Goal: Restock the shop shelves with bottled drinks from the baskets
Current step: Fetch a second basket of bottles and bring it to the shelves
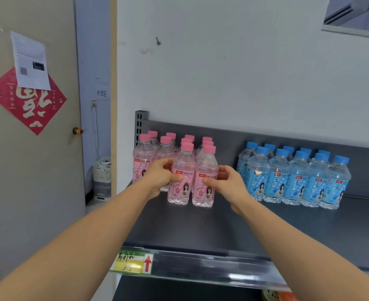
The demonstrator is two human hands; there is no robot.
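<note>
Both arms reach in over the dark shelf (201,227). Left hand (159,178) has its grip closed round the left front pink bottle (180,181), thumb across the label, fingers curled behind. Right hand (227,181) has its grip closed round the right front pink bottle (205,183), thumb on the label. The two bottles stand upright on the shelf, touching side by side, just ahead of the pink bottle group (168,146). Blue bottles (294,177) stand in rows to the right, apart from the pink ones. Price tag (133,262) on the shelf's front rail.
</note>
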